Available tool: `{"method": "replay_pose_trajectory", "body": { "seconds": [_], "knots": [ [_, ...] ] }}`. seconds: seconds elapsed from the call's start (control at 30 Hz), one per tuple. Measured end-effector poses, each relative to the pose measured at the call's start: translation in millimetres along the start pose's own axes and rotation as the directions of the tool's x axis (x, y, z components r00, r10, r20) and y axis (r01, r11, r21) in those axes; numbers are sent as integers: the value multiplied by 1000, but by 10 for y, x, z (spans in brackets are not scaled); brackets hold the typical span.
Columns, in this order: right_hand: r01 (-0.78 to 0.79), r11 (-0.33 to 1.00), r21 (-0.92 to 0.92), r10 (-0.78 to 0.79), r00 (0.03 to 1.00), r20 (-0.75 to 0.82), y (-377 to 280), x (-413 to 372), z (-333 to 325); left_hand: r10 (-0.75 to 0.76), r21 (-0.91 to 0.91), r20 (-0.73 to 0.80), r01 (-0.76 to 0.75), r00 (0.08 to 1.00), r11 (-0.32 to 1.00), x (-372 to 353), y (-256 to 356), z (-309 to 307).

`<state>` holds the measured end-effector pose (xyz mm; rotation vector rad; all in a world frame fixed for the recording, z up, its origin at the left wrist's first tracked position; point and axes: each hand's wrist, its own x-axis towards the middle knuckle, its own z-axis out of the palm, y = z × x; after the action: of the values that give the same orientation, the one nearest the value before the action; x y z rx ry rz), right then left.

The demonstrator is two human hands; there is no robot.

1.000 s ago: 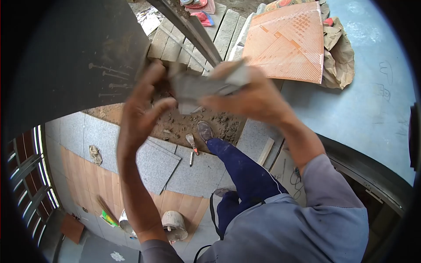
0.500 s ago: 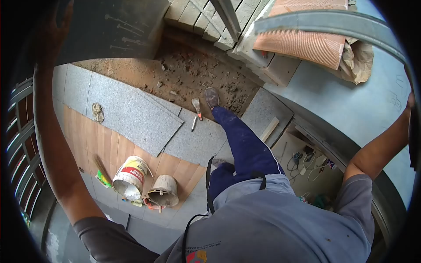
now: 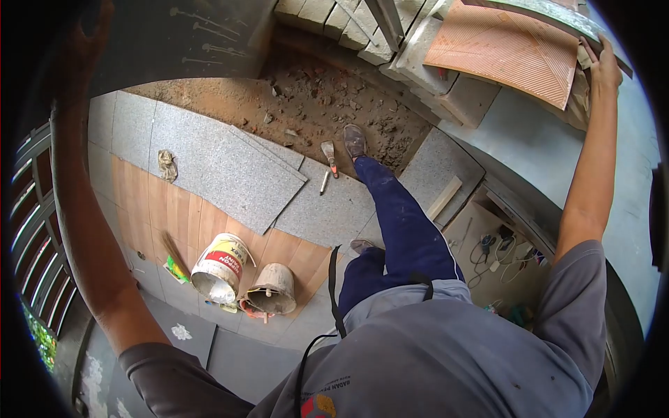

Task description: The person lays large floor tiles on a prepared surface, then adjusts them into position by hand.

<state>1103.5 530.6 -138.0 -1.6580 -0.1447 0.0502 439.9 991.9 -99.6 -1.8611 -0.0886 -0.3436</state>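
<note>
At the upper left, my left hand (image 3: pixel 89 43) is dim, its visible fingers apart against the dark grey panel (image 3: pixel 188 49). My right hand (image 3: pixel 603 64), at the upper right, is closed on the edge of a long grey metal strip (image 3: pixel 550 12). This strip crosses above an orange ribbed tile (image 3: pixel 505 52), with crumpled brown paper (image 3: pixel 578 104) beside it, partly behind my right arm. Below lies a pale blue-grey surface (image 3: pixel 523 150).
Grey speckled slabs (image 3: pixel 216 167) border rubble-strewn soil (image 3: pixel 300 104). A scraper (image 3: pixel 329 157) and a marker (image 3: pixel 325 182) lie near my foot. A paint bucket (image 3: pixel 223 265), a second bucket (image 3: pixel 273 287) and a brush (image 3: pixel 174 254) are lower left. Cables (image 3: pixel 488 251) lie right of my leg.
My right hand has moved inward and up from the far right edge and now grips the metal strip. The strip has shifted up. The view has shifted slightly.
</note>
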Motion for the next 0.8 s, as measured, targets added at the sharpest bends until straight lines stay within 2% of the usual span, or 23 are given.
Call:
{"method": "replay_pose_trajectory", "body": {
  "seconds": [0.07,0.13,0.17,0.23,0.27,0.3,0.33,0.37,0.4,0.43,0.47,0.53,0.63,0.67,0.7,0.73,0.77,0.8],
  "knots": [
    [-74,997,-2,74,997,-29,97,32,-26,102,154,86,-115,991,981,-89,-67,112],
    [-86,996,-2,85,988,-129,56,-160,50,66,206,297,-131,953,970,-188,-30,167],
    [-91,996,-6,88,980,-180,30,-227,50,-3,200,447,-97,895,975,-265,64,144],
    [-30,999,-45,29,1000,-9,185,108,-232,-25,262,543,-140,840,955,-247,133,83],
    [0,998,-61,5,997,78,246,225,-363,23,325,505,-215,863,921,-217,113,27],
    [-89,993,-82,95,993,69,206,208,-382,101,341,484,-293,869,893,-298,69,134],
    [-105,992,-73,113,987,115,227,276,-430,178,362,460,-367,870,857,-379,24,240],
    [-125,990,-66,134,978,157,292,382,-500,283,333,442,-448,851,830,-791,-121,684],
    [-141,988,-58,150,969,197,312,453,-587,385,360,422,-541,821,760,-912,-179,864],
    [-145,987,-65,148,988,34,243,213,-446,482,397,398,-620,781,677,-1031,-235,1043],
    [-39,984,-175,56,994,92,235,195,-516,575,482,382,-687,723,544,-1026,-273,1031],
    [187,914,-360,-102,965,241,315,303,-615,617,463,316,-685,720,563,-1174,-283,1276],
    [512,680,-524,-229,828,512,406,397,-673,454,269,243,-509,857,817,-1040,-261,1097],
    [286,859,-424,-136,927,350,398,386,-728,390,195,216,-431,895,881,-906,-200,1036],
    [59,966,-252,-5,978,208,336,261,-581,336,133,206,-367,919,921,-829,-180,952],
    [-151,988,-34,154,984,92,285,200,-528,296,89,198,-318,935,944,-783,-172,879],
    [-155,985,-72,163,980,118,344,330,-598,269,57,182,-283,946,957,-734,-160,817],
    [125,928,-352,-30,964,263,448,481,-735,245,34,169,-254,955,967,-685,-142,780]
  ]
}}
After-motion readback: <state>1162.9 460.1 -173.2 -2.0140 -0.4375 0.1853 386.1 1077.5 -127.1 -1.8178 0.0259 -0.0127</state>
